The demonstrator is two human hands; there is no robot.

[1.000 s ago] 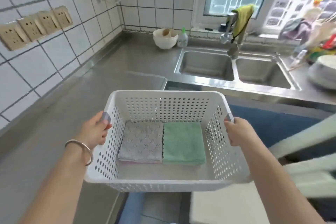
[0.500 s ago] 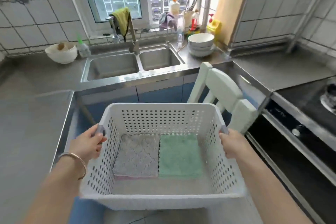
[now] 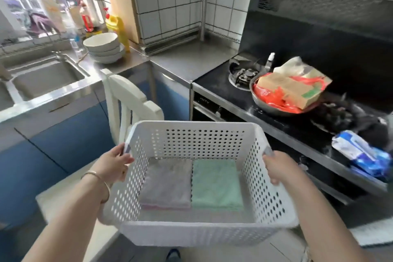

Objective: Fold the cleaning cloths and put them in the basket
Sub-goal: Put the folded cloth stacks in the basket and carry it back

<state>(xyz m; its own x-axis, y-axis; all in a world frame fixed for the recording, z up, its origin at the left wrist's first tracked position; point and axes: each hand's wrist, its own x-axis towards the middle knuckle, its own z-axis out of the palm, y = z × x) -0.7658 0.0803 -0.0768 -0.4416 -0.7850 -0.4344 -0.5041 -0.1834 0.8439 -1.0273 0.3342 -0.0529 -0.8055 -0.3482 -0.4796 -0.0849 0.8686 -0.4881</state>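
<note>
White perforated basket (image 3: 204, 234), held aloft: left hand (image 3: 112, 164) and right hand (image 3: 278, 166) each grip a side handle; folded grey cloth (image 3: 168, 183) beside green cloth (image 3: 215, 184) inside

1. The basket (image 3: 204, 140) is white plastic with perforated walls, upright and carried in the air by its two side rims.
2. A folded grey cloth (image 3: 167, 183) lies flat on the basket's floor, left half.
3. A folded green cloth (image 3: 215, 184) lies just beside it, right half.
</note>
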